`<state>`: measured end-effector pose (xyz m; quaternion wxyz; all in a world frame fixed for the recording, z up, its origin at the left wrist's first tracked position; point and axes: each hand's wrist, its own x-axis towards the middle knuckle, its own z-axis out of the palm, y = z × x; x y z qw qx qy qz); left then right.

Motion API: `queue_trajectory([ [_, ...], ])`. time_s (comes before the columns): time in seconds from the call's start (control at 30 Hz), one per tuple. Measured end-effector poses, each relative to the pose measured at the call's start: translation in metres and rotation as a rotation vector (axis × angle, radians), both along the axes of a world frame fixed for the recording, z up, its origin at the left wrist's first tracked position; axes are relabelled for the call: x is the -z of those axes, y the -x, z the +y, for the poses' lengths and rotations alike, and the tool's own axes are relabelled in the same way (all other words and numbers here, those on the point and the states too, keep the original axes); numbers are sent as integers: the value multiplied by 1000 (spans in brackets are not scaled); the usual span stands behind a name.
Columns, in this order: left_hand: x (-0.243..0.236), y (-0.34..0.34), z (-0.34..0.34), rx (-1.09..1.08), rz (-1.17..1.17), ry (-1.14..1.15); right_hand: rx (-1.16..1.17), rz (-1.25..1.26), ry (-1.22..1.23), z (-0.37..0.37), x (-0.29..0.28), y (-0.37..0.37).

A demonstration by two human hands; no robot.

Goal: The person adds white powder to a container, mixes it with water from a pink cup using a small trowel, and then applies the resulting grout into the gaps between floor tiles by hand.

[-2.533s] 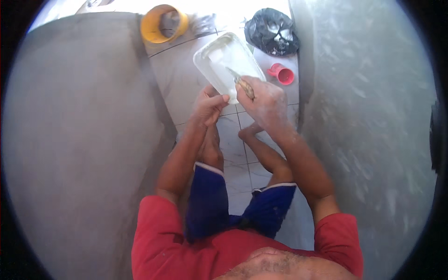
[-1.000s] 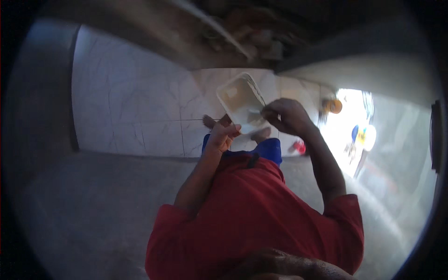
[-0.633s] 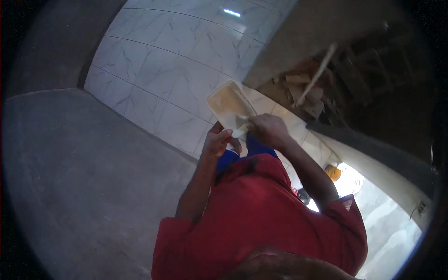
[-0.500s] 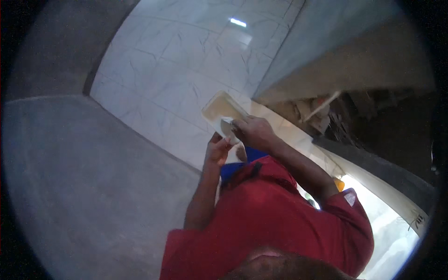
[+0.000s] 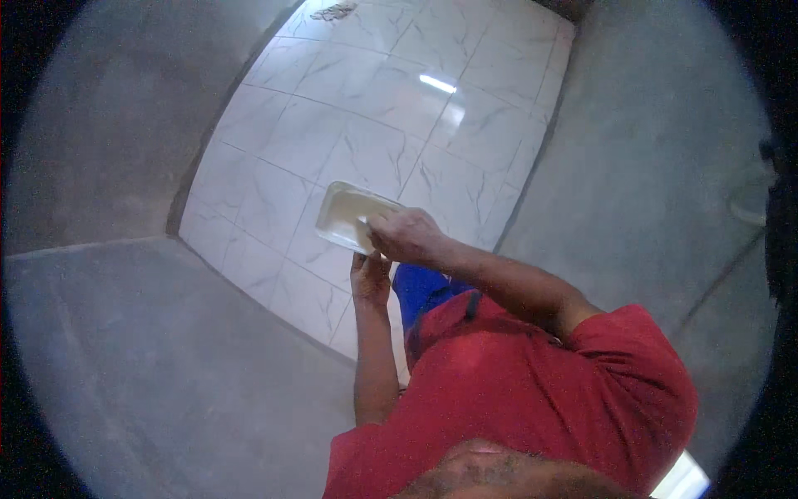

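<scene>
A white rectangular plastic tray (image 5: 339, 212) with a pale coating inside is held out in front of my body. My left hand (image 5: 370, 279) grips its near end from below. My right hand (image 5: 407, 233) is over the tray, closed on a small scraper (image 5: 362, 223) whose blade is mostly hidden behind my fingers and reaches into the tray.
Marble-look white floor tiles (image 5: 440, 141) lie below, bordered by bare grey plastered walls (image 5: 108, 349) on both sides. A small patch of debris (image 5: 332, 12) lies on the tiles at the far end. A bright opening (image 5: 682, 474) shows at the lower right.
The view has swung from the bright doorway, bucket and cup toward a tiled corner. The tray has moved a little left in view, with my right hand further over it.
</scene>
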<state>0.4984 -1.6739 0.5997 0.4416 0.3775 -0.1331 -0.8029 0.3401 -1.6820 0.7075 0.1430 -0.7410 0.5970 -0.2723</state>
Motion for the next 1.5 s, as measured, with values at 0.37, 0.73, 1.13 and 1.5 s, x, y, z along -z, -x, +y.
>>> queue_trajectory([
  [0.37,-4,142,-334,71,173,-25,133,23,83,-332,-2,151],
  [0.73,-18,324,-508,191,116,-63,236,69,25,-491,-1,334],
  [1.13,3,476,-817,144,181,-64,89,161,-14,-786,17,494],
  [1.5,41,667,-1058,246,141,-113,157,179,47,-1046,51,667],
])
